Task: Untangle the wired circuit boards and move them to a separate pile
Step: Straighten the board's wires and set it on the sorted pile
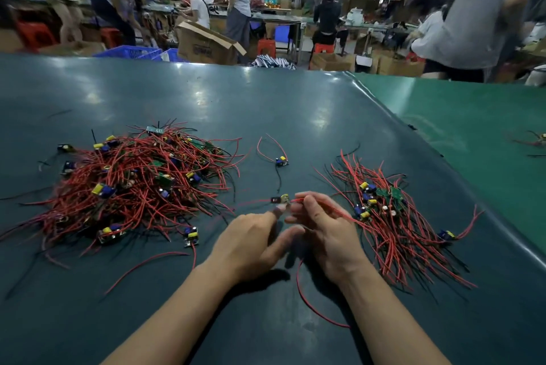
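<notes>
1. Both hands meet near the table's middle: the right hand (322, 227) pinches a small board (280, 199) by its red wire, and the left hand (251, 242) touches the board with fingers loosely apart.
2. The tangled pile (130, 184) lies toward the left edge, the sorted pile (393, 217) toward the right edge.
3. The table (266, 104) is bare toward the far edge.

Two heaps of wired circuit boards lie on the dark tabletop (266, 104): a large tangled pile (133, 181) left of two bare hands, the left hand (248, 243) and right hand (322, 228), and a smaller pile (387, 217) right of them. One loose board (281, 161) lies beyond the hands, one held board (280, 199) between them; perhaps one more shows blurred at the far right edge.
</notes>
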The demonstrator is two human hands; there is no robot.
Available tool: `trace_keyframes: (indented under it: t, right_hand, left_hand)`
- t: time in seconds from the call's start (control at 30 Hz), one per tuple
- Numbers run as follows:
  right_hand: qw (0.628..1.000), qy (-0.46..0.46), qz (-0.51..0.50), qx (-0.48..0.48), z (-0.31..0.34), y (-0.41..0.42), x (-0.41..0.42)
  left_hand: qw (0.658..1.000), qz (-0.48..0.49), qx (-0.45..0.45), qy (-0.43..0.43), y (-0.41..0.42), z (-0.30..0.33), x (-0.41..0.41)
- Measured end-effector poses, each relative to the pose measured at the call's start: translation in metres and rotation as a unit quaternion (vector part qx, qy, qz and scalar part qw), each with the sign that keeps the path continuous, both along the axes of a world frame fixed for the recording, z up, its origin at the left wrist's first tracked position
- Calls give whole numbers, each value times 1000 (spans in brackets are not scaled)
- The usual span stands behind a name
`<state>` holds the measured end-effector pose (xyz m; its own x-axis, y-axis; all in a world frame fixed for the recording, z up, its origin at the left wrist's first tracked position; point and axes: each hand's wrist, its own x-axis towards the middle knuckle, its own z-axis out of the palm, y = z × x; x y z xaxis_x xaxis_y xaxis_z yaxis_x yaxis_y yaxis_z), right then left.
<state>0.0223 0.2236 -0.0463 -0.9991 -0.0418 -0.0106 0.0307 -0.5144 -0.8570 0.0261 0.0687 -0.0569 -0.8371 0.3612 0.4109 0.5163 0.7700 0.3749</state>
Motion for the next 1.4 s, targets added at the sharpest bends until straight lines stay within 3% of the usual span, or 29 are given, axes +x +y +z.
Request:
trace_keyframes:
  t: [0.1,0.2,0.33,0.4,0.47,0.63,0.8,0.97,1.13,1.23,1.4]
  right_hand:
    - [999,4,9,42,-3,-3,1]
    - [997,-6,11,81,-5,-5,0]
    - [995,-15,-18,101,-3,-9,-7]
    - [994,-12,-40,96,-1,-10,-12]
    - [993,1,-46,107,-1,-12,-13]
    - [970,88,-54,220,-7,-20,-8]
    - [982,67,-60,168,-8,-17,-8]
    - [979,31,-145,141,-14,-16,-13]
    - [959,13,-209,189,-18,-17,-17]
    - [970,2,-207,127,-19,-14,-18]
    - [971,19,-198,131,-17,-14,-13]
  left_hand:
    - [983,-16,159,-88,-3,4,-2]
    - [928,-36,352,-118,-4,8,-4]
    - [883,-35,442,-155,-6,9,-5]
    - [876,-30,449,-176,-7,9,-6]
    - [892,-25,420,-166,-6,8,-7]
    - [895,-8,414,-164,-7,8,-6]
    - [884,-40,424,-192,-7,11,-6]
    - [845,-50,480,-230,-10,14,-7]
    - [856,-50,456,-237,-7,14,-5]
    - [858,-49,454,-236,-7,15,-4]
    - [862,-42,444,-241,-8,16,-4]
